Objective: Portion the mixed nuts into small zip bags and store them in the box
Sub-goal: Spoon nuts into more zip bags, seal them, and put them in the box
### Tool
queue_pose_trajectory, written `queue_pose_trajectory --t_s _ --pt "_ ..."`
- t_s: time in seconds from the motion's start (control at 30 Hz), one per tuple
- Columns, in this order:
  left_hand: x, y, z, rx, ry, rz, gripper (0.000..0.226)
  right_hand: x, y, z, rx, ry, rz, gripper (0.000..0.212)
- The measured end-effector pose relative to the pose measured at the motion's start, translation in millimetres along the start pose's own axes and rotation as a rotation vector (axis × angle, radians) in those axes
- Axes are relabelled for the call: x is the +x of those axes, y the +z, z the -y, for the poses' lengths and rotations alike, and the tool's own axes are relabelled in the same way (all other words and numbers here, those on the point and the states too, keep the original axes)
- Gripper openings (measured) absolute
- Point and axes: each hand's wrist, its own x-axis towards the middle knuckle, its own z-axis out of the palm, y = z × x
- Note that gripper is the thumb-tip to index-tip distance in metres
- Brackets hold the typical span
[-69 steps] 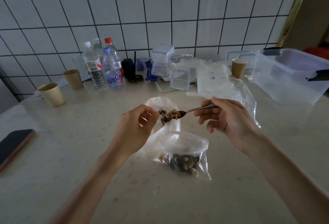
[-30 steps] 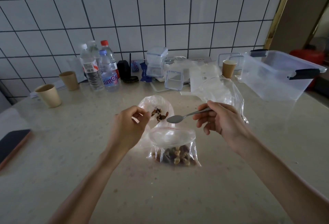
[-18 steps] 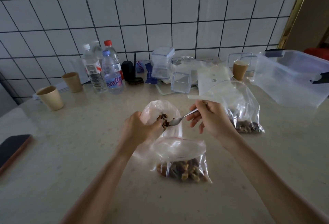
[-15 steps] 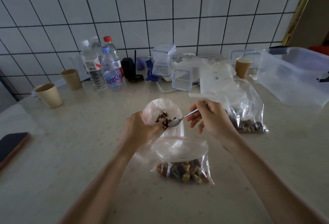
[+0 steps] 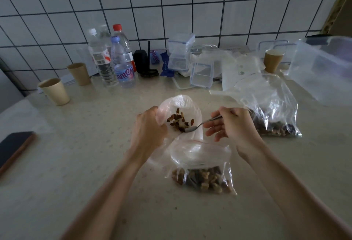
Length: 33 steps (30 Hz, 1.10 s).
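My left hand (image 5: 147, 132) grips the rim of a small clear zip bag (image 5: 180, 104), holding its mouth open toward me; a few nuts and raisins (image 5: 178, 120) lie inside. A metal spoon (image 5: 198, 126) is pinched in my right hand (image 5: 231, 125), its bowl just inside the bag's mouth beside the nuts. In front of both hands stands another small zip bag (image 5: 200, 156), open at the top, with mixed nuts at its bottom. A large clear bag of mixed nuts (image 5: 270, 110) lies to the right. The clear storage box (image 5: 323, 68) sits at the far right.
Water bottles (image 5: 122, 62), paper cups (image 5: 55, 91) and small clear containers (image 5: 201, 74) line the tiled wall at the back. Another paper cup (image 5: 272, 60) stands near the box. A dark phone (image 5: 13, 148) lies at the left edge of the pale counter (image 5: 76, 163).
The loaded spoon was emptied into the held bag, drew back, then returned to its mouth. The nuts now lie in the bag, and the large nut bag has come into view.
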Motion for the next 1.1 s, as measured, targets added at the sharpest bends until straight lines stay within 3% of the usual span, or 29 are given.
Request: queue_pose_trajectory --t_s 0.33,0.4,0.57,1.1 --pt "1.3 -0.3 -1.1 -0.138 -0.031 0.073 0.007 7.4 5.6 0.1 0.122 0.206 0.172 0.038" --pt "0.5 -0.9 -1.6 -0.165 -0.020 0.103 0.014 10.6 8.0 0.6 0.125 0.212 0.166 0.038" --pt "0.6 -3.7 -2.7 -0.112 -0.008 0.147 0.064 15.6 11.1 0.3 0.068 0.168 0.135 0.039" --pt "11.4 -1.3 11.7 -0.036 -0.060 0.174 0.081 26.9 29.6 3.9 0.201 0.175 0.087 0.029"
